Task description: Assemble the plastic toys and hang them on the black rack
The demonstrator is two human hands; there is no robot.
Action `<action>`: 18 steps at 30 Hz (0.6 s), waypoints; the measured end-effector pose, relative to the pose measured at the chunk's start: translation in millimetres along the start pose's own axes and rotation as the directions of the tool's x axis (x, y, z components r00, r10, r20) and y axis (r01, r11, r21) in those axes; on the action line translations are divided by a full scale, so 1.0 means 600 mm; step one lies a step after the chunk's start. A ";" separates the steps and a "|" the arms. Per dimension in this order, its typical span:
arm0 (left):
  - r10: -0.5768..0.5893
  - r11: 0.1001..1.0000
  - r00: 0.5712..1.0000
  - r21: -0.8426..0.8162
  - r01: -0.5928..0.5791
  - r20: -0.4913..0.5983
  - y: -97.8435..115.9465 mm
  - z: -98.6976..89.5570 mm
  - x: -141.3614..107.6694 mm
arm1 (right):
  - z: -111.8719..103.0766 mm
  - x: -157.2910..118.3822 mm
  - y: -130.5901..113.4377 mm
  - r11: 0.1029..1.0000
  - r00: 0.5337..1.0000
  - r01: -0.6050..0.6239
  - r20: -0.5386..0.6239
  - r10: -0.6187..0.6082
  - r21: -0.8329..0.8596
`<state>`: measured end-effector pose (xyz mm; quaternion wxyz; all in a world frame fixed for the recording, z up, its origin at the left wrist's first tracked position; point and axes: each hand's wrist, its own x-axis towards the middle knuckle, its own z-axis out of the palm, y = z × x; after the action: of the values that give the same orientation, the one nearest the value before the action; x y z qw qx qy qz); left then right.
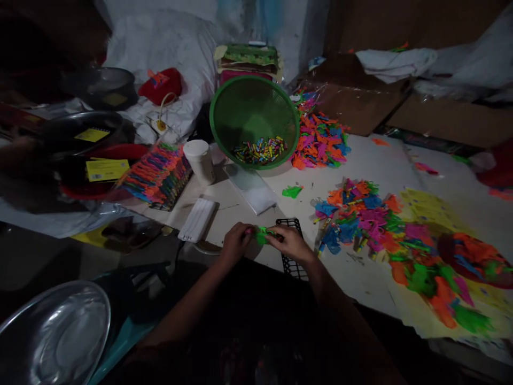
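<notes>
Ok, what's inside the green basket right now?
The green basket is tipped toward the camera. A small heap of short multicoloured pieces lies at its lower edge; the rest of the mesh inside is bare. Anything beneath the heap is covered.

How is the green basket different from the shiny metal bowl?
The green basket is see-through plastic mesh and tipped on its side; the metal bowl is solid, shiny and sits flat. The green basket holds small colourful pieces; the metal bowl looks empty. The green basket lies at the far side of the table, beyond both hands; the metal bowl is low at the near left, off the table. Both are round.
</notes>
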<state>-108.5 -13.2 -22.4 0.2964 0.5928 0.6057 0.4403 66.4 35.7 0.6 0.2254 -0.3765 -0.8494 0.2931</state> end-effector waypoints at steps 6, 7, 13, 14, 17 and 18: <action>-0.146 0.862 0.930 -0.417 0.287 0.338 0.072 0.036 0.026 | -0.058 -0.069 -0.013 0.853 0.920 -0.165 -0.234 0.314 0.495; -0.187 0.803 0.906 -0.472 0.364 0.379 0.081 0.047 0.025 | -0.057 -0.078 -0.011 0.806 0.910 -0.124 -0.257 0.324 0.578; -0.288 0.484 0.833 -0.679 0.553 0.472 0.119 0.092 0.001 | -0.010 -0.111 0.011 0.531 0.881 0.109 -0.329 0.340 0.841; -0.255 0.452 0.802 -0.667 0.593 0.540 0.123 0.094 -0.004 | -0.005 -0.114 0.012 0.513 0.890 0.100 -0.307 0.337 0.852; -0.168 0.411 0.613 -0.510 0.755 0.772 0.127 0.095 -0.017 | -0.009 -0.117 0.008 0.526 0.930 0.062 -0.241 0.279 0.848; -0.161 0.430 0.564 -0.457 0.779 0.810 0.127 0.095 -0.022 | -0.015 -0.118 0.005 0.551 0.939 0.046 -0.224 0.260 0.833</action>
<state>-22.2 -22.7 18.0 0.8355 0.2961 0.3494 0.3035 116.8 -14.2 -6.6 0.4924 -0.3203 -0.5374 0.6051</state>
